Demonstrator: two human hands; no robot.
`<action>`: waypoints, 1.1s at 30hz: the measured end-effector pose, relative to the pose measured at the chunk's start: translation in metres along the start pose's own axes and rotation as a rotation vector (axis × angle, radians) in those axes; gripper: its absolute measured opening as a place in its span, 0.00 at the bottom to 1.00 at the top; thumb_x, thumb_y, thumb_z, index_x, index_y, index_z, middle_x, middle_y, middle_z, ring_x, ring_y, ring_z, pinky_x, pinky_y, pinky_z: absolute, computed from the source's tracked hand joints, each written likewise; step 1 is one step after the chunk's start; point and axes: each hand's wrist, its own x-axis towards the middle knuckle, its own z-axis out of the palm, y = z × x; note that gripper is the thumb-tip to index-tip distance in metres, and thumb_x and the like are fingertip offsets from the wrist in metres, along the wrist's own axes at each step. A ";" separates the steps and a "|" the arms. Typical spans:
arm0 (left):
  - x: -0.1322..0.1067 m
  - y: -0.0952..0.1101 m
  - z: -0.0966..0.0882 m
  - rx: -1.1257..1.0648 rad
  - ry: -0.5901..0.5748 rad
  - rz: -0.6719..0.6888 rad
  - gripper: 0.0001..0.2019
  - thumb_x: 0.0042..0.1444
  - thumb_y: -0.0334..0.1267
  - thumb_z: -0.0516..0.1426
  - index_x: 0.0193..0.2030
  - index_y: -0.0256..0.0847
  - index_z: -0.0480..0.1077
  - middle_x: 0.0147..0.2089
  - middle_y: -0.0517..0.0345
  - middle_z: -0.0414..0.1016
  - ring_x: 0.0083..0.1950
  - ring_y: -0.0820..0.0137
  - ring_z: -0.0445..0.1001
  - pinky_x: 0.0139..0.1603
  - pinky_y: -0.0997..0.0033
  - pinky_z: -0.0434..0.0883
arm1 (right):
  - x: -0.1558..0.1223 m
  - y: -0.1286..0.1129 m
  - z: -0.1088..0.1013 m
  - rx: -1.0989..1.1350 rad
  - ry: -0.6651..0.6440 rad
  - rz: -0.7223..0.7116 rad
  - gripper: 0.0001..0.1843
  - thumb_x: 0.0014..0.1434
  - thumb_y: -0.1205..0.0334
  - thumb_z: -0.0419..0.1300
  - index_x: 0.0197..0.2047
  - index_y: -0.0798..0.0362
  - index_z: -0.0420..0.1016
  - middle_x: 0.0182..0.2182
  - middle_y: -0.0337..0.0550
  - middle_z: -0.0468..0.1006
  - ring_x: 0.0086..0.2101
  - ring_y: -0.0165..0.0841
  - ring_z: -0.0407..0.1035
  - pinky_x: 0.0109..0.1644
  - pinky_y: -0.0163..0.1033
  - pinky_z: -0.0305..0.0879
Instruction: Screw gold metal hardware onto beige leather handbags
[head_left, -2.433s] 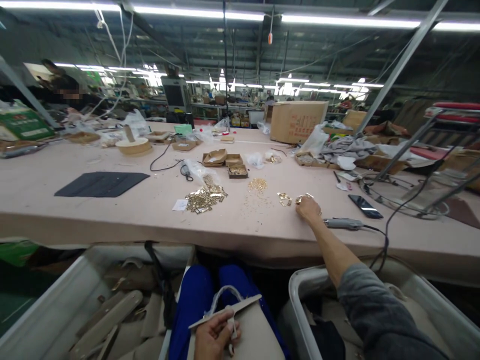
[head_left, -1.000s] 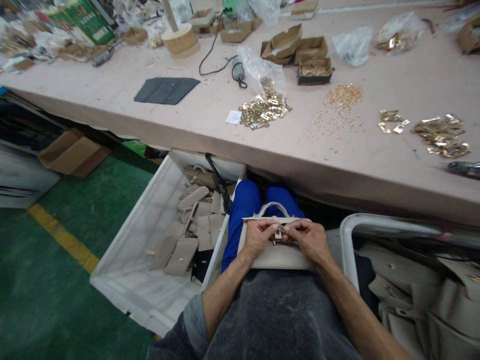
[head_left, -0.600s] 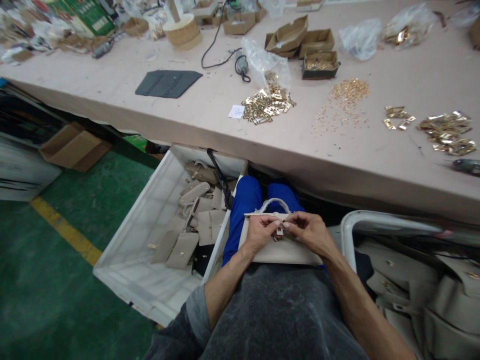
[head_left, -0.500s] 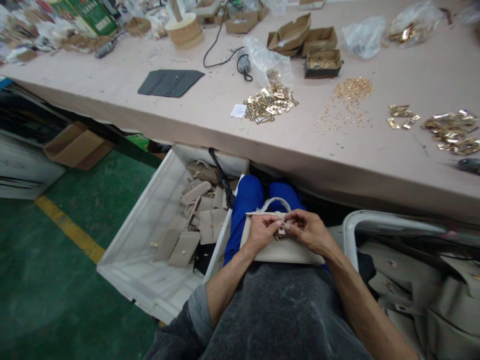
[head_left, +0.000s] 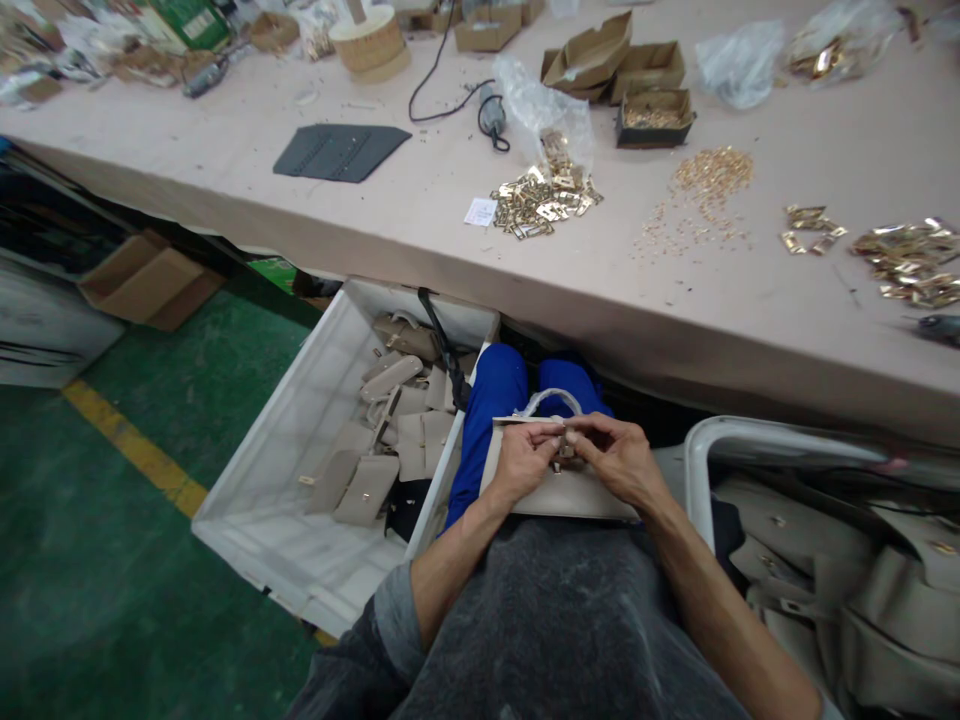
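Note:
On my lap lies a beige handbag (head_left: 574, 500) with a wrapped top handle (head_left: 556, 394) standing up at its far side. My left hand (head_left: 523, 458) is closed at the upper middle of the bag, its thumb and fingers pinching the flap. Opposite it, my right hand (head_left: 616, 460) pinches at the same spot, fingertips close to the left ones. Between them shows a small metal clasp (head_left: 564, 452) on the bag's front. The fingers partly cover it, so the exact piece pinched is hard to see.
A white bin (head_left: 262, 450) of beige bag pieces stands left of my legs; another bin (head_left: 701, 470) with bags is at right. Across the table (head_left: 420, 225) lie piles of gold metal fittings (head_left: 536, 200), small gold parts (head_left: 712, 175), a dark panel (head_left: 341, 152), cardboard boxes (head_left: 652, 115) and a corded tool (head_left: 491, 115).
Both hands stay at the clasp, with the fingertips slightly shifted. The small metal piece that hung below the fingers now sits up closer between them. The view has tilted slightly.

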 end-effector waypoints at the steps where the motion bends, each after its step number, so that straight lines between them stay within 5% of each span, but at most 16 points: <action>1: 0.000 0.001 0.000 -0.008 -0.015 0.007 0.18 0.56 0.42 0.68 0.49 0.31 0.81 0.47 0.39 0.85 0.45 0.54 0.85 0.46 0.59 0.82 | 0.000 0.000 0.001 -0.033 0.002 -0.017 0.14 0.61 0.51 0.67 0.44 0.51 0.85 0.36 0.45 0.81 0.34 0.37 0.73 0.38 0.41 0.70; 16: -0.003 -0.002 -0.003 -0.084 -0.040 -0.037 0.19 0.55 0.42 0.68 0.49 0.34 0.74 0.36 0.49 0.85 0.35 0.61 0.84 0.41 0.63 0.82 | 0.002 -0.006 0.003 -0.192 -0.022 -0.035 0.14 0.61 0.52 0.65 0.43 0.50 0.87 0.37 0.47 0.81 0.36 0.39 0.75 0.41 0.42 0.69; 26: 0.000 -0.004 0.001 0.043 0.104 0.006 0.14 0.57 0.41 0.66 0.45 0.33 0.77 0.30 0.52 0.83 0.28 0.66 0.81 0.30 0.70 0.79 | 0.001 0.010 0.010 -0.102 0.044 0.117 0.19 0.56 0.49 0.68 0.44 0.55 0.81 0.26 0.42 0.78 0.27 0.36 0.72 0.32 0.40 0.68; 33: 0.000 -0.004 0.014 0.102 0.201 0.057 0.08 0.58 0.37 0.63 0.41 0.34 0.81 0.32 0.51 0.84 0.27 0.67 0.80 0.27 0.74 0.76 | -0.012 0.009 0.015 -0.227 0.091 0.124 0.18 0.62 0.49 0.65 0.49 0.52 0.77 0.28 0.43 0.81 0.27 0.37 0.76 0.34 0.40 0.71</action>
